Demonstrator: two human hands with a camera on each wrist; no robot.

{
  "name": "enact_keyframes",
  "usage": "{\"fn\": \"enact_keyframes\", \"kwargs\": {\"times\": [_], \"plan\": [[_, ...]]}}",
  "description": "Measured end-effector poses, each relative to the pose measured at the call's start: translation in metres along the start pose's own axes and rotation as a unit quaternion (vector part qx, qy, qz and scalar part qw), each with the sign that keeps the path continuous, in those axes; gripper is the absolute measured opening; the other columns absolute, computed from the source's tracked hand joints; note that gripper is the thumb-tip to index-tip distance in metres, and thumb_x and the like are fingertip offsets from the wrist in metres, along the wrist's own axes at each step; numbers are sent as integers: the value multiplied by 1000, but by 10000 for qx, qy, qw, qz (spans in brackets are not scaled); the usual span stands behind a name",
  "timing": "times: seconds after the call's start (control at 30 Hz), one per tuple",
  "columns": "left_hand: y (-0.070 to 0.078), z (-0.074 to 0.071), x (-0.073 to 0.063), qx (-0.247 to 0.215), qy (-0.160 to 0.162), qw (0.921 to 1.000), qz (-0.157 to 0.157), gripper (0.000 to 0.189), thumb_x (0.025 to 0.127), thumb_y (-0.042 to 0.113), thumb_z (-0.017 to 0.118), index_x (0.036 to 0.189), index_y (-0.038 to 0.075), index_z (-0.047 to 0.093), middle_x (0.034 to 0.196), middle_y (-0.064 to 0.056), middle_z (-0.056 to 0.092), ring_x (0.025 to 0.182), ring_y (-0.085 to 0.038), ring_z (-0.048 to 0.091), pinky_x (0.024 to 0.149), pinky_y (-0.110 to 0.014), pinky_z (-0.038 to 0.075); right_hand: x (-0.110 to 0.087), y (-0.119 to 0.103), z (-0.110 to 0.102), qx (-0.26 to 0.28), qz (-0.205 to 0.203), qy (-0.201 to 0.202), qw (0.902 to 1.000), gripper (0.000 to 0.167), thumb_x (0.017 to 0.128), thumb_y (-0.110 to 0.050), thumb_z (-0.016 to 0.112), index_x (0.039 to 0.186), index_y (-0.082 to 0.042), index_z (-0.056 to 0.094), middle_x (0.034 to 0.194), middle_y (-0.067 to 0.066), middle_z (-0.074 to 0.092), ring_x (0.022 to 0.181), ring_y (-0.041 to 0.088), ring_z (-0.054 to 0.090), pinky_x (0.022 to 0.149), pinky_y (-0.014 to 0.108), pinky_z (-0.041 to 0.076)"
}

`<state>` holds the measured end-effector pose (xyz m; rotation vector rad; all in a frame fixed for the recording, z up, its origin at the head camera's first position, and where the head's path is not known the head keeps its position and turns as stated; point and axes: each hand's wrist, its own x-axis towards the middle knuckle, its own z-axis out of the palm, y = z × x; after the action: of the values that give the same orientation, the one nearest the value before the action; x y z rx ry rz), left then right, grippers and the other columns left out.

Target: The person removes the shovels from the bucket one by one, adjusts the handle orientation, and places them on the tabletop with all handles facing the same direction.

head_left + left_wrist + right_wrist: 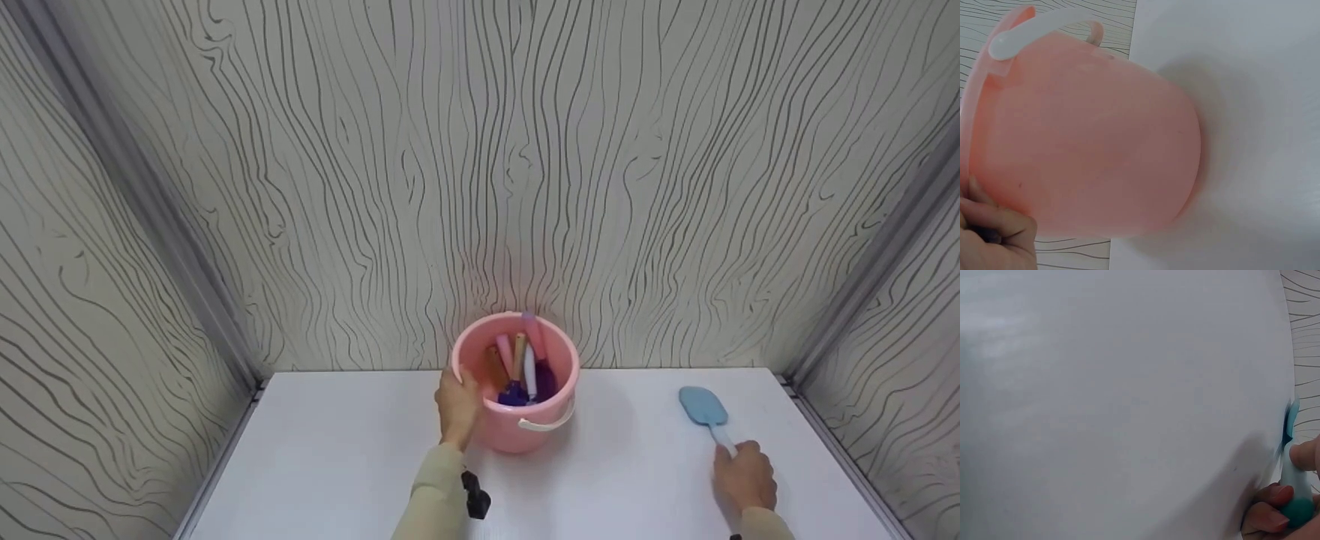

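A pink bucket (517, 431) with a white handle (547, 425) stands at the back middle of the white table. My left hand (457, 405) grips its rim on the left side; in the left wrist view the fingers (1010, 225) curl at the rim below the bucket wall (1095, 135). Several tools with pink, tan and white handles (519, 356) lean inside, their lower ends partly hidden. Off to the right, my right hand (745, 476) holds a spatula by its pale handle, its light blue blade (703, 406) pointing to the back. The handle's rounded teal end (1297, 513) shows in the right wrist view.
The white table (337, 450) ends at a back wall (375, 187) with a wood-grain pattern, which the bucket stands close to. Patterned side panels with grey metal posts (877, 247) bound it left and right. A black device (475, 495) sits on the left wrist.
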<state>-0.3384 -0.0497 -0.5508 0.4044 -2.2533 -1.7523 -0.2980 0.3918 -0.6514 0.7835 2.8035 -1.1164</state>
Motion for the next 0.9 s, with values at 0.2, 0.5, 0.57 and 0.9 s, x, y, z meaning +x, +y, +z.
{"fn": "enact_keyframes", "kwargs": {"times": [0.2,0.5,0.57,0.9], "plan": [[0,0,1,-79,-35,10000,-37,40,115,21,44,140,-7,56,123,-25,72,97,-25,71,85,-43,62,1,3,-1,-88,22,52,9999,52,111,-27,46,135,19,44,118,38,59,107,53,63,85,57,53],[0,0,0,-106,-96,9999,-66,40,115,21,44,142,-7,55,129,-27,71,104,-28,73,90,-45,62,-1,2,0,-166,297,204,9992,50,110,-27,49,134,16,47,120,36,59,108,50,62,87,57,50],[-1,0,0,-85,-81,9999,-47,39,114,20,44,141,-6,55,127,-26,71,102,-27,72,89,-45,62,-1,4,-1,-153,283,265,9991,49,110,-27,49,132,16,48,118,35,60,107,50,62,87,56,50],[2,0,0,82,28,9999,-124,36,114,20,45,135,-6,58,120,-24,73,98,-27,72,84,-43,62,-1,12,-2,-250,47,399,9989,49,107,-29,53,125,16,54,108,33,64,97,47,64,78,53,51]]}}
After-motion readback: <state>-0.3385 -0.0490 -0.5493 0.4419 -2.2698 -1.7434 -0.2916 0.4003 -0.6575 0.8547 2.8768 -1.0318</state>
